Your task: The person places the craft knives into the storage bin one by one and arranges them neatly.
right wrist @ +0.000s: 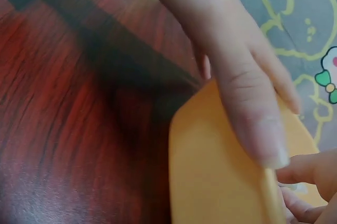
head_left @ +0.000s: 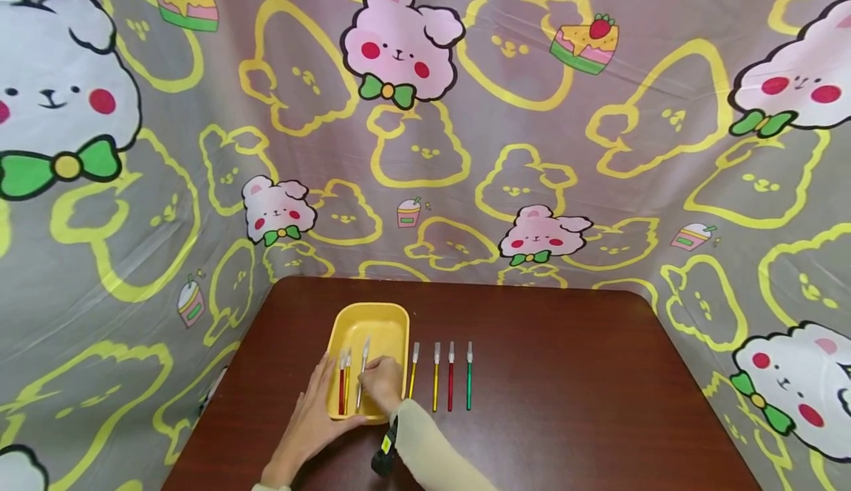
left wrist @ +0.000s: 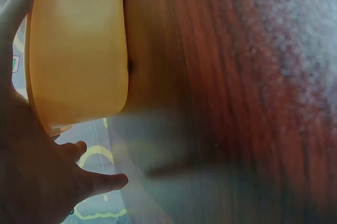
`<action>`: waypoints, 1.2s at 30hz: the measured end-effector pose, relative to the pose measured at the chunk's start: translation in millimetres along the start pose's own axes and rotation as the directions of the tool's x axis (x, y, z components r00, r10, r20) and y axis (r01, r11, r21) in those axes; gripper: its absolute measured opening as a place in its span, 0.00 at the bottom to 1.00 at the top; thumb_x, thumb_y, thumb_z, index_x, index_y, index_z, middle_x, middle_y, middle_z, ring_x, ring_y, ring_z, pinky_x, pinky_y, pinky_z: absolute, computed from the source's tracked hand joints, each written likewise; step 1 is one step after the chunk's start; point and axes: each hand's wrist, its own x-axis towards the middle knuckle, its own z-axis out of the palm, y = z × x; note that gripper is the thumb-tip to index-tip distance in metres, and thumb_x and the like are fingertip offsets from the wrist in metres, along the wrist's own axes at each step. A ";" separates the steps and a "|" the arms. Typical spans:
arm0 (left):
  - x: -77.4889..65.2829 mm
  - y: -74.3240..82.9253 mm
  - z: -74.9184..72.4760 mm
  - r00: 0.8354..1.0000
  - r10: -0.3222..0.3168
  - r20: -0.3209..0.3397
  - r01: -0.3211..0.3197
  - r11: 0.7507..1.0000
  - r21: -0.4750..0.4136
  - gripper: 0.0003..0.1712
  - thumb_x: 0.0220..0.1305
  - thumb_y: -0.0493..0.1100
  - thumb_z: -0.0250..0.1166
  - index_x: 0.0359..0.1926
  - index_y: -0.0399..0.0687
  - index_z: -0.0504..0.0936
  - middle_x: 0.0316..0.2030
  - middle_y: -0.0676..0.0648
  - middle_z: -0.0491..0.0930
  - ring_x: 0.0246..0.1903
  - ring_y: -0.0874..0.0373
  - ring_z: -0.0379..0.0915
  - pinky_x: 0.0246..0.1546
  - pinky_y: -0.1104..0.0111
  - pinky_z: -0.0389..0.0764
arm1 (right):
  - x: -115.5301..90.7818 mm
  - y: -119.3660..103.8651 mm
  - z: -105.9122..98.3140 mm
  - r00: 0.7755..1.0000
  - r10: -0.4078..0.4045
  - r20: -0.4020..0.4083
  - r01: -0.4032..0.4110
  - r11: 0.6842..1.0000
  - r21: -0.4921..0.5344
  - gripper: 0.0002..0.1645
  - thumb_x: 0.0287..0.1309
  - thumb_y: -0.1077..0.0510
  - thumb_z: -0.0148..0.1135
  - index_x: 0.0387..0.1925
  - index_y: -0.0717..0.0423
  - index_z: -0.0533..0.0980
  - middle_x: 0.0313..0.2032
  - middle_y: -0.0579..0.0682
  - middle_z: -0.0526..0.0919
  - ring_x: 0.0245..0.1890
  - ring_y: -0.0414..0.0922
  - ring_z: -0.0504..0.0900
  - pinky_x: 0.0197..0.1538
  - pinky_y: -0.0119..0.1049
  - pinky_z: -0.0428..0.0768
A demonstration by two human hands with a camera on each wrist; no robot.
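Observation:
A yellow tray [head_left: 399, 314] stands on the table. Inside, a red craft knife [head_left: 342, 391] and a yellow craft knife [head_left: 347, 384] lie side by side at its left. My right hand [head_left: 384, 384] reaches into the tray and pinches a silver craft knife [head_left: 366, 351] beside them. My left hand [head_left: 311, 413] rests against the near left corner of the tray, fingers straight along its left side, thumb along the near wall. In the left wrist view that left hand [left wrist: 37, 166] has its fingers spread. The right wrist view catches only some fingers [right wrist: 305, 174] of the right hand.
Right of the tray, several capped craft knives lie in a row: a yellow knife [head_left: 414, 373] close to it, another yellow knife [head_left: 436, 380], a red knife [head_left: 450, 380] and a green knife [head_left: 469, 384]. Patterned cloth [head_left: 425, 255] hangs around the brown table [head_left: 565, 402].

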 end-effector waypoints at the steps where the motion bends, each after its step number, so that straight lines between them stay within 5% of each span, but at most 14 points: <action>1: 0.1 0.0 -0.4 1.000 -0.001 0.003 0.001 1.000 -0.002 0.79 0.48 0.76 0.78 0.86 0.47 0.45 0.83 0.38 0.45 0.77 0.29 0.52 0.64 0.22 0.55 | -1.0 1.1 1.3 1.000 -0.004 -0.003 0.004 1.000 -0.010 0.10 0.42 0.73 0.76 0.20 0.58 0.83 0.19 0.44 0.82 0.19 0.38 0.76 0.23 0.31 0.76; 10: -0.5 -0.8 -2.1 1.000 -0.001 0.013 0.001 1.000 -0.002 0.79 0.48 0.76 0.78 0.86 0.47 0.44 0.84 0.38 0.43 0.78 0.30 0.50 0.65 0.22 0.55 | -7.3 7.2 4.6 0.997 -0.078 -0.024 0.075 0.993 -0.093 0.10 0.36 0.73 0.75 0.16 0.58 0.84 0.19 0.45 0.83 0.21 0.39 0.75 0.25 0.32 0.77; 24: 0.8 0.2 -1.7 1.000 0.002 0.010 -0.002 1.000 -0.009 0.78 0.48 0.75 0.79 0.86 0.48 0.45 0.84 0.39 0.44 0.75 0.28 0.55 0.64 0.22 0.56 | -6.0 3.7 5.4 0.998 -0.058 0.007 0.058 0.982 -0.181 0.11 0.37 0.72 0.80 0.20 0.58 0.84 0.22 0.49 0.84 0.26 0.44 0.79 0.33 0.37 0.81; 36: -0.2 2.0 -0.1 1.000 -0.002 0.011 0.002 1.000 -0.020 0.78 0.48 0.75 0.79 0.86 0.47 0.46 0.84 0.41 0.43 0.76 0.29 0.55 0.65 0.22 0.56 | -0.2 8.9 9.7 0.998 -0.056 -0.030 0.051 0.987 -0.152 0.12 0.42 0.71 0.81 0.24 0.58 0.83 0.24 0.49 0.83 0.27 0.45 0.81 0.31 0.37 0.81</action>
